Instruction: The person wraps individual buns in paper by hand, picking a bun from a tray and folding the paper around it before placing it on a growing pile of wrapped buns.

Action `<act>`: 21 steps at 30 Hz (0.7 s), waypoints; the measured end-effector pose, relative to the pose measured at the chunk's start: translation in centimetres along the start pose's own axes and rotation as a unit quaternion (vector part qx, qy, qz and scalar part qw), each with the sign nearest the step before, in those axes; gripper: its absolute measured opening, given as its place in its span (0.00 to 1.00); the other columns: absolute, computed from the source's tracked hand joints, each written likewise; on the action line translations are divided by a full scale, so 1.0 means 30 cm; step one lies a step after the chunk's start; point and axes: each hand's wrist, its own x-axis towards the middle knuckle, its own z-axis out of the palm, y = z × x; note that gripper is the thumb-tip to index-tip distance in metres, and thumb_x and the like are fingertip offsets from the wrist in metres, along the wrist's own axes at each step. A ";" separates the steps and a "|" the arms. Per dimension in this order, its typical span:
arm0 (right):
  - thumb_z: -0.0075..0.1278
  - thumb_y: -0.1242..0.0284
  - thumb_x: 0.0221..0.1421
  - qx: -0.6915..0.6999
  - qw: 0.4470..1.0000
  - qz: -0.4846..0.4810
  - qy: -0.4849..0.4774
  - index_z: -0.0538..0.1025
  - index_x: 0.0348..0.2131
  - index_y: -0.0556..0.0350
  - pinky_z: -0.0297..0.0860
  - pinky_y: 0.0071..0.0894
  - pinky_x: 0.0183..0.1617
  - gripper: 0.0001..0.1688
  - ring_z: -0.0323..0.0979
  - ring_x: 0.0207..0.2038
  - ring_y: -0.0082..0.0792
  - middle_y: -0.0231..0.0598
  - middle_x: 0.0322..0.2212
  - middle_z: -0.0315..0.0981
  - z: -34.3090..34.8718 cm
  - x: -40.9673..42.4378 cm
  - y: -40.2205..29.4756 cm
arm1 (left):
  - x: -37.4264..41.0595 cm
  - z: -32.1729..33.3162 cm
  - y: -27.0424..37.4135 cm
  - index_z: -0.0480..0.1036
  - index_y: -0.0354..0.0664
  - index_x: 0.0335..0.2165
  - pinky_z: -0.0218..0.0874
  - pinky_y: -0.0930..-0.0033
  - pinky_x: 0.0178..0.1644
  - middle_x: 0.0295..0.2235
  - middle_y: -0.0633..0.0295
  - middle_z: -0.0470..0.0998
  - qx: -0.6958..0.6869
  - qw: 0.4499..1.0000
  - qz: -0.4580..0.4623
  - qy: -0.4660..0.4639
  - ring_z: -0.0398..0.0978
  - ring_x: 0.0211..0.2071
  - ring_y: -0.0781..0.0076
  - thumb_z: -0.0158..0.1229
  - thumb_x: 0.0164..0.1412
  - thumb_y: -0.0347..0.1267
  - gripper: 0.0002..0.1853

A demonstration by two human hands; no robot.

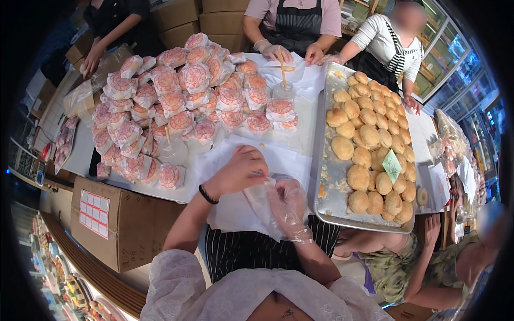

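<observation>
Above a stack of white paper sheets (pixel 227 208), both my hands are on a thin white wrapping paper (pixel 259 196). My left hand (pixel 243 164) is bare, its fingers curled and pinching at the paper's upper edge. A clear plastic glove covers my right hand (pixel 289 198), which grips the paper from the right side. Whatever the paper may contain is hidden. To the left and beyond is a high pile of wrapped round pastries (pixel 172 96) with red stamps. On my right, a metal baking tray (pixel 321 180) bears several golden unwrapped pastries (pixel 369 136).
Wooden sticks stand in two clear jars, a near jar (pixel 173 152) and a far jar (pixel 284 92). A green note (pixel 391 166) lies on the pastries. Across the table, a co-worker's gloved hand (pixel 275 52) holds paper. A cardboard box (pixel 136 224) stands at left; another person sits at right.
</observation>
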 end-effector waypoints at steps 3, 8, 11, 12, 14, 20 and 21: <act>0.55 0.74 0.46 0.035 0.998 0.049 -0.006 0.70 0.22 0.58 0.65 0.38 0.33 0.08 0.68 0.30 0.46 0.46 0.22 0.69 -0.007 0.006 0.018 | -0.069 0.010 0.068 0.73 0.41 0.26 0.59 0.66 0.38 0.24 0.62 0.72 0.022 0.963 -0.159 0.215 0.70 0.31 0.67 0.62 0.52 0.33 0.07; 0.53 0.72 0.49 0.005 0.991 0.113 -0.064 0.69 0.23 0.58 0.65 0.37 0.29 0.10 0.68 0.23 0.43 0.45 0.20 0.69 -0.026 0.013 -0.019 | -0.251 0.049 0.143 0.73 0.32 0.33 0.64 0.74 0.28 0.27 0.57 0.76 -0.191 0.857 -0.452 0.156 0.73 0.24 0.74 0.58 0.58 0.33 0.12; 0.52 0.71 0.50 0.038 0.987 0.143 -0.066 0.69 0.23 0.58 0.65 0.35 0.27 0.10 0.68 0.21 0.40 0.43 0.18 0.68 -0.012 0.011 -0.025 | -0.257 0.108 0.178 0.72 0.29 0.36 0.67 0.76 0.33 0.29 0.60 0.77 -0.401 0.774 -0.456 0.180 0.73 0.26 0.80 0.56 0.61 0.34 0.14; 0.52 0.71 0.50 0.054 0.985 0.151 -0.060 0.70 0.23 0.57 0.65 0.34 0.27 0.09 0.67 0.20 0.38 0.42 0.17 0.68 0.000 0.003 -0.008 | -0.242 0.119 0.189 0.72 0.28 0.36 0.68 0.77 0.34 0.29 0.62 0.77 -0.413 0.762 -0.459 0.192 0.73 0.27 0.80 0.55 0.61 0.34 0.15; 0.53 0.73 0.50 0.140 0.974 0.170 -0.054 0.70 0.23 0.58 0.64 0.29 0.26 0.08 0.67 0.21 0.30 0.37 0.16 0.66 0.018 -0.014 0.012 | -0.230 0.122 0.204 0.72 0.30 0.39 0.66 0.79 0.35 0.29 0.65 0.77 -0.410 0.754 -0.473 0.198 0.73 0.29 0.81 0.54 0.62 0.35 0.15; 0.55 0.74 0.50 0.124 0.986 0.100 -0.045 0.71 0.24 0.58 0.63 0.29 0.26 0.08 0.66 0.22 0.31 0.38 0.19 0.68 0.047 -0.022 -0.051 | -0.195 0.135 0.240 0.71 0.33 0.43 0.62 0.77 0.43 0.38 0.66 0.76 -0.498 0.718 -0.423 0.241 0.71 0.38 0.81 0.54 0.62 0.35 0.16; 0.55 0.74 0.49 0.103 0.990 0.090 -0.040 0.70 0.24 0.58 0.64 0.34 0.27 0.09 0.68 0.22 0.38 0.43 0.20 0.68 0.043 -0.016 -0.068 | -0.191 0.139 0.244 0.71 0.33 0.43 0.61 0.76 0.44 0.39 0.65 0.76 -0.505 0.715 -0.412 0.253 0.71 0.39 0.80 0.54 0.62 0.35 0.16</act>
